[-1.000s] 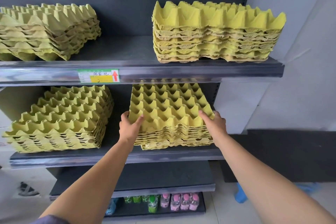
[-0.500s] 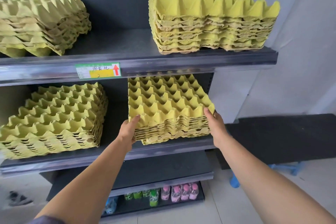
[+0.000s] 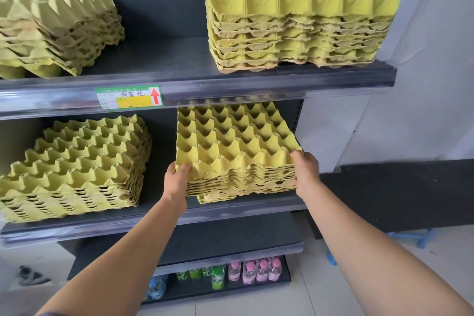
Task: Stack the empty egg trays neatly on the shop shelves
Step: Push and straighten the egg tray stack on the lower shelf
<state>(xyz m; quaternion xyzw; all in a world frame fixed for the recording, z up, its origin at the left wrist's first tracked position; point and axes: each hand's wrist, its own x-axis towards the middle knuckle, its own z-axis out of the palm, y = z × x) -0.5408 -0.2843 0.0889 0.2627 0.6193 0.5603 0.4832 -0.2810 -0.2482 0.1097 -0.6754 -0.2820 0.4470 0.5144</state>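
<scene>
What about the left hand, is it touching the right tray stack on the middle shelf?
Touching. The head view shows the left hand gripping the front left corner of the right tray stack.

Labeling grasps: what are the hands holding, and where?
The right-hand egg tray stack on the middle shelf: left hand grips its front-left corner, right hand its front-right corner.

Upper shelf [image 3: 256, 90] low over right stack [image 3: 236, 141]

A green label [image 3: 129, 97] on the upper shelf rail [image 3: 256, 90], up and left of the fingers [image 3: 185, 167] of the left hand [image 3: 177, 181], bears handwritten 鸡蛋托. A "2" on yellow stands beneath, with a red up-arrow beside it.
</scene>
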